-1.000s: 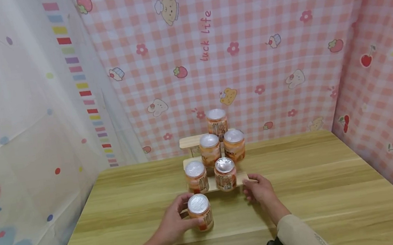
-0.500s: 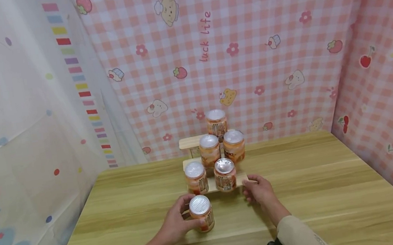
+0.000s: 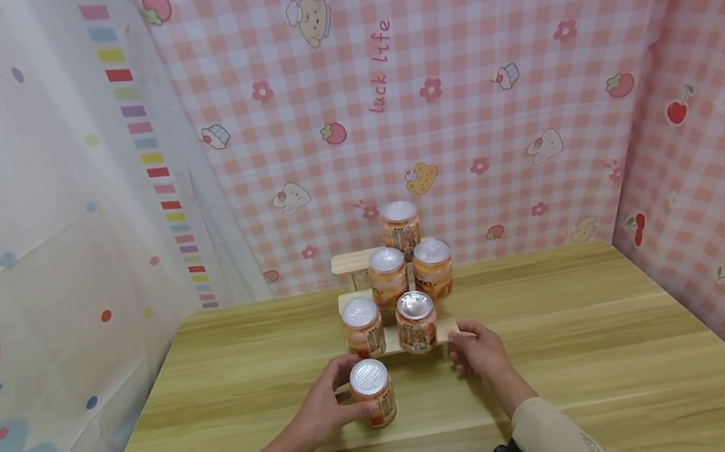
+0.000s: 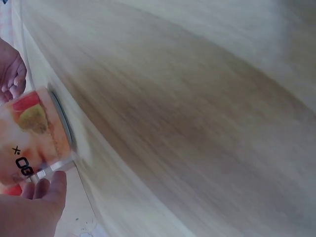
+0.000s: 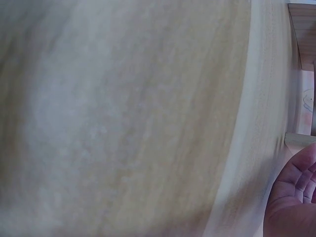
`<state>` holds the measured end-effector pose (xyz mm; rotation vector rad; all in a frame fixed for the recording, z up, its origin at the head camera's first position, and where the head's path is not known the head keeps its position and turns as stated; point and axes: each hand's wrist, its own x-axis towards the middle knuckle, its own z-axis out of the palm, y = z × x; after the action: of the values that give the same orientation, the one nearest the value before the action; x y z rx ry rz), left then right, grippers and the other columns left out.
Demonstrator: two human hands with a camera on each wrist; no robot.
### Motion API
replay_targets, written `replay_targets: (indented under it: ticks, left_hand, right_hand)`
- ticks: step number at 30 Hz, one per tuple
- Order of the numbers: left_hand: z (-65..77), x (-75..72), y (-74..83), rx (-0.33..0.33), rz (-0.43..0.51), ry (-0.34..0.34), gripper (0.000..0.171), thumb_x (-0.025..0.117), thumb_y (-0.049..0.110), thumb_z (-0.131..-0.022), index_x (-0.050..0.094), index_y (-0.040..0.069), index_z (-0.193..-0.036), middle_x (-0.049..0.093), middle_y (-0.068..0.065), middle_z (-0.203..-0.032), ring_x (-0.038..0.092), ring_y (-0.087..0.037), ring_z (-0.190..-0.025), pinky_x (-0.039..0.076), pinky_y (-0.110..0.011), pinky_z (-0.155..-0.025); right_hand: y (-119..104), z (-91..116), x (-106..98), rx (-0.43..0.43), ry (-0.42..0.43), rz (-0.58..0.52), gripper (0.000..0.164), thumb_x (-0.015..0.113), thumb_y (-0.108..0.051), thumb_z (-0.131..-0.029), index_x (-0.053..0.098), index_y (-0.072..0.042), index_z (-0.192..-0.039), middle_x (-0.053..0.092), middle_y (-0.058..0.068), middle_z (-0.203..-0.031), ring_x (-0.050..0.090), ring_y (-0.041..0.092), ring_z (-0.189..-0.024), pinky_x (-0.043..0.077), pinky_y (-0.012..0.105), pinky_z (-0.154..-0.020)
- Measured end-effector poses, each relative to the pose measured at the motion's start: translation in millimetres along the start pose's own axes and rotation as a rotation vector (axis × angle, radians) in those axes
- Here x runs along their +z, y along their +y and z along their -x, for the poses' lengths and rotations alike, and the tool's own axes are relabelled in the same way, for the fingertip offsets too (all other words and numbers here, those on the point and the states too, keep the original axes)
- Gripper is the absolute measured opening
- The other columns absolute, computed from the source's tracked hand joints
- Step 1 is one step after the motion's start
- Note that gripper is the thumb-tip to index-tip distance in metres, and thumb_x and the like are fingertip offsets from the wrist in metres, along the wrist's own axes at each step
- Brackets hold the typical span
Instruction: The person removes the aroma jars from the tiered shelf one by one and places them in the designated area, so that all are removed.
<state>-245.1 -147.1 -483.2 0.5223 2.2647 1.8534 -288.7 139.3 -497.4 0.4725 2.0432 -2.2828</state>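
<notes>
Pinching a can (image 3: 379,390) in the left grip (image 3: 321,412), with the thumb across the near side and the fingers round the back. Keeping it upright just in front of the stand (image 3: 352,261), near the left end of the bottom step. Can't tell about contact between its base and the worktop (image 3: 593,356), tbh. Sporting a silvery lid (image 3: 369,375) on top and an orange label (image 4: 24,128) with black letters round the side.

Hanging on to the right end of that same bottom step with the right grip (image 3: 482,354), with fingers curled at the edge. Can't really make out the thumb over there.

Moving outward, counting two front cans (image 3: 365,336) a little apart on the bottom step, two middle cans (image 3: 434,277) close together on the next one up, and a lone top can (image 3: 401,234) at the back. Wearing pale sleeves (image 3: 558,433) on both arms.

Facing a pink checked cloth (image 3: 460,129) with "luck life" printed sideways, plus a white dotted sheet (image 3: 57,258) off to the left and a cherry-print cloth (image 3: 707,180) to the right.
</notes>
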Motion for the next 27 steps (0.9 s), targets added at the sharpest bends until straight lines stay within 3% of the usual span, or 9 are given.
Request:
replay_targets:
  ticks: [7,13,27]
  left_hand:
    - [3.5,-10.3,2.2,-0.014,0.002,0.022,0.070,0.084,0.012,-0.080,0.045,-0.001,-0.137,0.054,-0.019,-0.132,0.048,-0.036,-0.126,0.044,-0.049,-0.103]
    - [2.4,-20.9,11.0,-0.005,-0.045,0.089,0.066,0.080,0.012,-0.084,0.045,-0.004,-0.138,0.052,-0.025,-0.135,0.047,-0.040,-0.128,0.043,-0.053,-0.103]
    - [-9.3,-43.8,36.9,0.036,-0.096,0.196,0.056,0.075,0.007,-0.088,0.048,0.001,-0.136,0.057,-0.018,-0.130,0.052,-0.034,-0.125,0.047,-0.045,-0.100]
  right_hand:
    - [1,-1,0,-0.004,0.006,0.004,0.040,0.061,-0.008,-0.098,0.045,0.006,-0.133,0.064,0.003,-0.077,0.058,0.009,-0.059,0.048,0.023,-0.050]
    - [1,-2,0,-0.004,0.008,0.004,0.038,0.061,-0.007,-0.098,0.046,0.005,-0.131,0.063,0.002,-0.075,0.058,0.009,-0.059,0.048,0.023,-0.050]
    - [1,-2,0,-0.004,0.009,0.012,0.038,0.061,-0.008,-0.098,0.047,0.005,-0.131,0.062,0.002,-0.077,0.058,0.008,-0.058,0.049,0.023,-0.049]
